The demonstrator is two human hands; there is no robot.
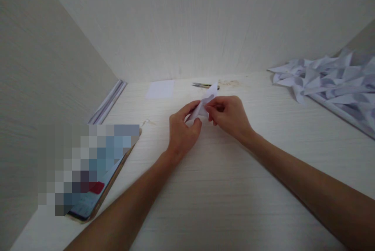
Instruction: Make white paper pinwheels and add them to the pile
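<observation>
Near the middle of the table, toward its far edge, both hands worked one small folded piece of white paper. Left hand: thumb and fingers pinched the paper's near corner. Right hand: fingertips closed on the paper's upper flap, whose point stuck up toward the far edge. Paper held just above the tabletop, between the two hands.

Judgement: a fold was being pressed or adjusted, mid-way through shaping a pointed form. The next move would call for a firm pinch along the crease with the edges kept aligned.

Along the right edge lay a heap of folded paper shapes. At the far edge: a flat paper square and scissors. At the left edge, a phone, screen blurred.

No readable writing or brand anywhere.
</observation>
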